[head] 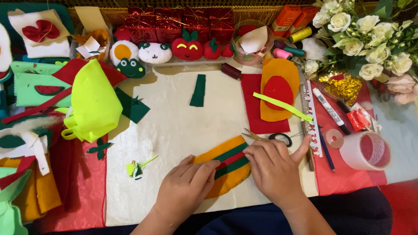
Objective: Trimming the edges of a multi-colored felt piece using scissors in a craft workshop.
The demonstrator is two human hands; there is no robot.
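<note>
Felt piece [226, 167], orange with stripes: I press my left hand [185, 187] and right hand [274, 167] flat on it, fingers together, scissors [272, 137] just beyond

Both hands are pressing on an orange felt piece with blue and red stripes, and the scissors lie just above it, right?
Not quite: the stripes are green and red, not blue. The head view shows the left hand and right hand pressing on the orange felt piece, with the scissors just above it.
</note>
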